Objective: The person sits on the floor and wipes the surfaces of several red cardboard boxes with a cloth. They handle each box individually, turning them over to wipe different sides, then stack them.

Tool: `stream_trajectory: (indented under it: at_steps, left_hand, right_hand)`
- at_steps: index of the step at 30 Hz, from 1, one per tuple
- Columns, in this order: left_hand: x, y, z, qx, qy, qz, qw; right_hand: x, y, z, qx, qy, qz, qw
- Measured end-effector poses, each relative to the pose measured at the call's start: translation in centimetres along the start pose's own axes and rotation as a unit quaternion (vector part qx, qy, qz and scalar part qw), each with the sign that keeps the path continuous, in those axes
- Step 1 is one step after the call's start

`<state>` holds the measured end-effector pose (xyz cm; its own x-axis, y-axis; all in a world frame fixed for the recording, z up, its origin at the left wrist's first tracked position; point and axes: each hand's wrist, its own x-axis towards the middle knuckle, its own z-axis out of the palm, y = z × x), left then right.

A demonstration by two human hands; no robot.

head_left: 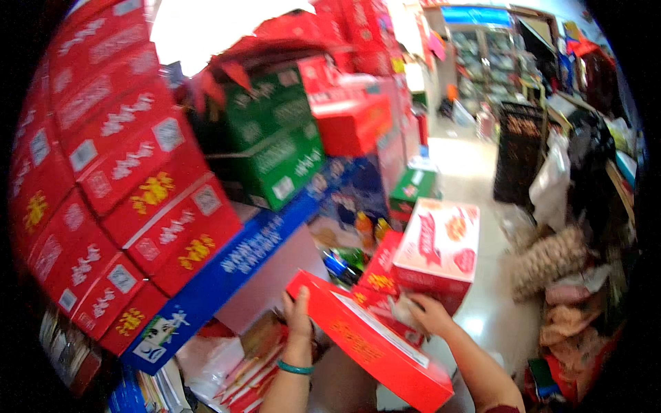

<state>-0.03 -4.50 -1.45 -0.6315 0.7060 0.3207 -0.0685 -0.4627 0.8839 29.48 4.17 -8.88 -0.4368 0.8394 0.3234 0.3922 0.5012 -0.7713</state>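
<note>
A long flat red box (pixel 358 337) with yellow printing lies tilted before me, its near end low on the right. My left hand (pixel 297 315), with a green bangle on the wrist, is closed on the box's upper left end. Beyond the box's far side, my right hand (pixel 428 315) is closed on a crumpled white cloth or wad (pixel 405 311); blur hides its exact kind. Just past this hand stands a white-and-pink carton (pixel 439 237). Other red boxes (pixel 385 265) sit beside the carton, partly hidden.
Stacked red cartons (pixel 138 158) rise on the left above a blue shelf edge (pixel 234 268). Green cartons (pixel 275 138) stand beside them. Bottles (pixel 363 227) are below. On the right are a black crate (pixel 516 151), a filled net sack (pixel 551 265) and plastic bags (pixel 554 179) along the tiled floor.
</note>
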Motion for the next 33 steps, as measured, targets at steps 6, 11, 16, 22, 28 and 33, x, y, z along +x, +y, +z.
stream_trajectory:
  at_steps: [6,11,16,22,28,33]
  left_hand:
    - [-0.5,0.7,-2.5,0.006,0.027,0.005,1.0]
    - [-1.3,0.5,-1.9,-0.01,0.035,-0.008,0.999]
    - [-1.1,0.1,-1.3,-0.004,0.032,-0.007,0.999]
    - [-0.7,-0.3,-1.8,0.082,0.064,0.004,0.995]
    - [0.0,-2.1,-3.0,0.04,-0.027,-0.033,0.998]
    - [-1.2,-1.8,-5.2,-0.034,-0.054,-0.126,0.99]
  right_hand:
    - [-5.7,-2.2,-0.2,0.041,-0.052,0.038,0.997]
    - [-15.3,-6.2,-4.9,0.254,0.016,0.125,0.959]
    - [-20.2,-5.7,-2.2,0.254,-0.067,0.011,0.965]
    - [-19.3,-8.2,0.1,0.029,0.135,0.04,0.99]
    - [-19.5,-6.0,0.2,-0.048,0.157,0.002,0.986]
    - [-19.2,-7.6,-0.2,-0.017,0.149,0.024,0.988]
